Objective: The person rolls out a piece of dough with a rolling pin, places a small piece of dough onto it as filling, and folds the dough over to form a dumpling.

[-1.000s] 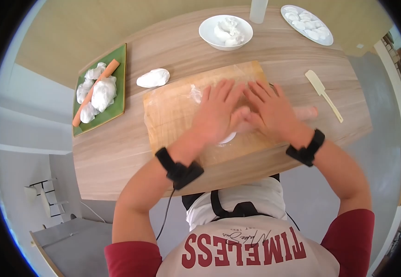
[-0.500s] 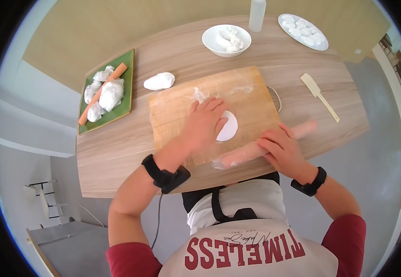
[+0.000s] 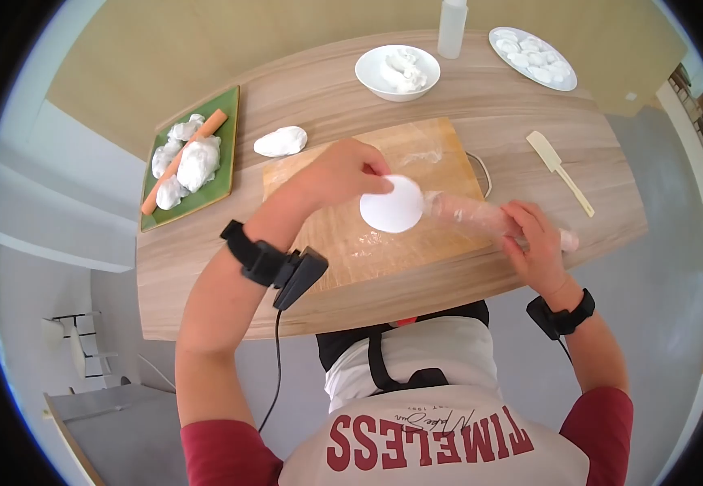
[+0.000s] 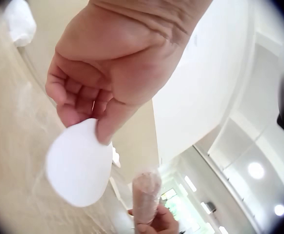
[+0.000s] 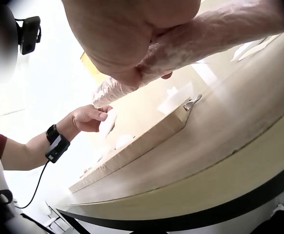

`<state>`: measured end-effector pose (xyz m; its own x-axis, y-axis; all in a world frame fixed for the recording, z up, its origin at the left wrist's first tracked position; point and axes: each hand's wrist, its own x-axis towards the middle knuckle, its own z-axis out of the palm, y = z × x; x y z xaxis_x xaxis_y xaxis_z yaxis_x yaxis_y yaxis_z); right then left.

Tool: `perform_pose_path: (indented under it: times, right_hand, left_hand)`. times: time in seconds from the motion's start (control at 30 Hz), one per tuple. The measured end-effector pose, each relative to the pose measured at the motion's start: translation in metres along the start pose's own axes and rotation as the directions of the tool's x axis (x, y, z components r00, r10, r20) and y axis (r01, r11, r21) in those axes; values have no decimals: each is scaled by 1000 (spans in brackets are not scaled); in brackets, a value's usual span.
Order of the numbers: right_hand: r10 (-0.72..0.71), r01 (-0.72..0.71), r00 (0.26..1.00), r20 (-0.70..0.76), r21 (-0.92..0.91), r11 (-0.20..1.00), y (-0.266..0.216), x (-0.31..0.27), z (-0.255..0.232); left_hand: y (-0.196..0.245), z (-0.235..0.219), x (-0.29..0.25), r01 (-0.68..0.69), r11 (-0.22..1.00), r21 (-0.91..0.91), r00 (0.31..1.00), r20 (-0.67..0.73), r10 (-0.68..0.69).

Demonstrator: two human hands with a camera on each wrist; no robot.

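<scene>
A thin white disc (image 3: 391, 204) hangs from the left hand (image 3: 339, 174), which pinches its upper edge over the wooden board (image 3: 327, 251). The left wrist view shows thumb and fingertips of the left hand (image 4: 113, 73) on the rim of the disc (image 4: 78, 163). The right hand (image 3: 539, 243) grips a plastic-wrapped pink rolling pin (image 3: 469, 212) near the board's right edge. In the right wrist view the wrapped pin (image 5: 205, 41) runs beneath the right hand (image 5: 127, 39), whose fingertips are mostly hidden.
A green tray (image 3: 223, 174) with wrapped lumps and an orange stick is at left, beside a white lump (image 3: 280, 142). Along the back are a bowl (image 3: 372, 79), a bottle (image 3: 451, 32) and a plate (image 3: 566, 84). A spatula (image 3: 560, 166) lies at right.
The left hand went from lying by the disc on the board to holding it raised. The right hand moved right with the pin, whose left end swung up and away from the board's front edge.
</scene>
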<state>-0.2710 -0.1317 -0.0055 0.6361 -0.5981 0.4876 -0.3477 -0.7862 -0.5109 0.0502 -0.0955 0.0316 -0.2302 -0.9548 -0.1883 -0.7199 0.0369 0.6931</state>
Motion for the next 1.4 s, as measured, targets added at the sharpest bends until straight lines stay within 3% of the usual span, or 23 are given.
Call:
perform_pose_path:
  times: [0.03, 0.07, 0.1, 0.17, 0.23, 0.3, 0.33, 0.37, 0.4, 0.43, 0.5, 0.53, 0.6, 0.73, 0.8, 0.93, 1.0, 1.1, 1.2, 1.3, 1.37, 1.4]
  right_hand:
    - [5, -5, 1000, -4, 3, 1000, 1, 0, 0]
    - [0, 0, 1000, -16, -4, 1000, 4, 2, -1]
    - [-7, 7, 1000, -27, -11, 1000, 6, 4, -3]
    - [-11, 11, 1000, -20, 1, 1000, 7, 7, -3]
    - [-12, 12, 1000, -9, 14, 1000, 7, 8, 1]
    - [-64, 66, 994, 90, -21, 998, 5, 12, 8]
    - [-61, 63, 994, 94, -18, 998, 3, 14, 14]
    - [-130, 134, 984, 119, -30, 990, 3, 17, 21]
    - [-199, 207, 970, 142, -42, 977, 1, 21, 26]
    - [-199, 207, 970, 140, -42, 977, -2, 26, 31]
    - [-274, 292, 938, 211, -58, 955, -8, 33, 39]
    - [-271, 289, 939, 210, -61, 955, -8, 33, 44]
    - [-277, 300, 923, 268, -51, 952, -4, 32, 55]
    - [-247, 275, 935, 254, -80, 958, -12, 43, 52]
    - [-172, 252, 952, 252, -332, 909, -6, 58, 60]
    - [-104, 196, 958, 267, -348, 917, 33, 108, 86]
    - [-123, 221, 955, 271, -369, 903, 44, 123, 94]
    - [-121, 243, 943, 311, -393, 887, 42, 119, 92]
    - [-104, 267, 889, 445, -320, 909, 15, 88, 72]
    - [-153, 267, 899, 410, -235, 935, -12, 44, 54]
    - [-108, 272, 838, 534, -238, 932, -28, 21, 39]
    - [-107, 273, 838, 536, -240, 932, -30, 15, 35]
  left_hand:
    - [-1, 0, -5, 137, 951, -277, 987, -41, -155]
    - [0, 2, -10, 243, 809, -535, 949, -41, -312]
    - [-2, 12, -14, 243, 810, -533, 949, -41, -312]
    - [-6, 40, -27, 311, 581, -752, 877, -9, -481]
    - [-7, 48, -35, 351, 584, -732, 864, 12, -504]
    - [-15, 44, -39, 369, 840, -397, 899, -76, -431]
    - [-13, 45, -40, 373, 838, -398, 898, -71, -434]
    - [-8, 45, -40, 240, 952, -190, 890, -350, -294]
    - [-2, 46, -39, 143, 988, 65, 818, -569, -81]
    - [5, 52, -35, 143, 987, 67, 818, -569, -80]
    - [23, 71, -23, 61, 942, 329, 839, -528, 130]
    - [28, 82, -18, 58, 942, 330, 840, -527, 132]
    - [32, 102, -11, 86, 839, 537, 889, -422, 179]
    - [23, 105, -1, 47, 808, 587, 904, -369, 215]
    - [15, 92, 17, 77, 779, 623, 836, -466, 290]
    - [-10, 55, 58, 107, 804, 584, 848, -476, 233]
    - [-25, 48, 71, 63, 899, 433, 865, -473, 167]
    - [-29, 51, 72, 17, 903, 429, 844, -490, 218]
    - [-5, 74, 35, -24, 917, 398, 851, -473, 227]
    - [29, 102, -10, -32, 917, 398, 890, -406, 208]
    - [43, 117, -31, -55, 908, 414, 945, -272, 182]
    - [44, 122, -36, -57, 909, 413, 944, -274, 183]
